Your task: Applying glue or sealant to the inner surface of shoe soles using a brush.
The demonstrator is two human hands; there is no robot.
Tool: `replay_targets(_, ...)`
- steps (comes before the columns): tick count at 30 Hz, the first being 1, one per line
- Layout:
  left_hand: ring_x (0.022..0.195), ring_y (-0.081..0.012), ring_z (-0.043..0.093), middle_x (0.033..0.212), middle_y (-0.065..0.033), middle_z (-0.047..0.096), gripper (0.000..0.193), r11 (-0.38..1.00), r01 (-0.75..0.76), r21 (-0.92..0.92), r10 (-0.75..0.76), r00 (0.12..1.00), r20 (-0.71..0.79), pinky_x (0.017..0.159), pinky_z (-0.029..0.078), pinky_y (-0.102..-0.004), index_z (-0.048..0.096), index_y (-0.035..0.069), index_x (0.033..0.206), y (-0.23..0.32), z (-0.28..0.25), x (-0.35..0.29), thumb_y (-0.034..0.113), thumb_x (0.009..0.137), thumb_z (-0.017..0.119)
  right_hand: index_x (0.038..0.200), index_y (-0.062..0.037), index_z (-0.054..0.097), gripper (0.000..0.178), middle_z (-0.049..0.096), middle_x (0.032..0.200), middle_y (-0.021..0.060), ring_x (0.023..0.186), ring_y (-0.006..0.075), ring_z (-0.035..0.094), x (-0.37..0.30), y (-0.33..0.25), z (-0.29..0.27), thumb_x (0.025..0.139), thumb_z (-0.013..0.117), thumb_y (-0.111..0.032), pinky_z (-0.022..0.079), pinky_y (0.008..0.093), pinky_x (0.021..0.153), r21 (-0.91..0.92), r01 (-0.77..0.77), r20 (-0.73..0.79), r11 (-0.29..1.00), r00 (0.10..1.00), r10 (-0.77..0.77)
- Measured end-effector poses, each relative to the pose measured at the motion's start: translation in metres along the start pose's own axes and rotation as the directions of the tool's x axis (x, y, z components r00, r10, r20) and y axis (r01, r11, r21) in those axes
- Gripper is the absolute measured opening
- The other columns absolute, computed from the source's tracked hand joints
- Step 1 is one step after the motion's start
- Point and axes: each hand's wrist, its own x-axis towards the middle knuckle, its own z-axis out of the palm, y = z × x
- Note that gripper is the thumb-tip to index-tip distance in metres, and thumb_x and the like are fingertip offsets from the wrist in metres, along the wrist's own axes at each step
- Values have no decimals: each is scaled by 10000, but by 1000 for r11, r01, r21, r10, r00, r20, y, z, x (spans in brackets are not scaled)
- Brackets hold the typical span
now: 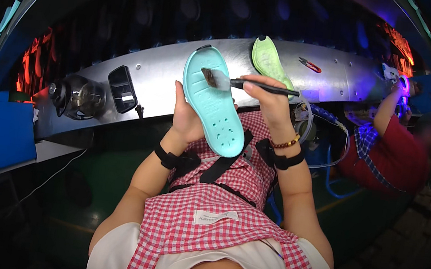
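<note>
- Flat-sided blue box (1,132) at far left.
- Rounded, glossy, see-through dark jug (86,101) on the smooth grey metal worktop (161,69).
- Black slab-shaped device (122,88) with rounded corners, just beside the jug.
- Left grip (187,120) closed on the turquoise sole (214,102) from beneath, thumb up along its left edge, arm reaching up from lower left.
- Same sole raised before the body, overlapping the worktop's near edge in view: matte, gently waisted, rounded at both ends, pierced near one; long axis tilted, dark-rimmed end up and slightly left, pierced end down toward the body.
- Black-handled brush (238,84) roughly crosswise, brownish bristles pointing left over the sole's upper half.
- Ridged lime-green sole (270,61) on the worktop, slanting down rightward.
- Right grip (273,103) wrapped around the brush handle, one finger along its top.
- Small red-handled snips (310,65) farther right.
</note>
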Motion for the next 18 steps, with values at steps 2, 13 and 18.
replay_targets(2, 993, -340, 508, 1127, -176, 488, 837, 1000, -7, 29, 6, 1000, 17, 862, 405, -472, 347, 66, 1248, -2, 5, 1, 710, 759, 130, 924, 33, 614, 220, 624, 816, 60, 744, 85, 561, 10, -4, 5, 720, 652, -38, 442, 191, 685, -91, 27, 1, 995, 1000, -27)
replay_targets(13, 985, -216, 497, 1104, -101, 494, 676, 915, -241, 323, 347, 879, -327, 850, 416, -364, 396, 73, 1191, 15, 6, 16, 599, 841, 156, 820, -26, 654, 184, 623, 793, 116, 758, 202, 596, -12, -6, 27, 641, 673, -60, 462, 273, 676, -581, 458, 415, 673, 878, -239)
replay_targets(18, 987, -247, 515, 1085, -102, 521, 738, 934, -275, 226, 321, 925, -201, 843, 433, -375, 413, 74, 1189, 28, 8, 5, 641, 814, 124, 832, -14, 645, 172, 623, 771, 84, 736, 142, 584, -24, -41, 7, 666, 654, -55, 457, 253, 675, -502, 230, 502, 834, 862, 65)
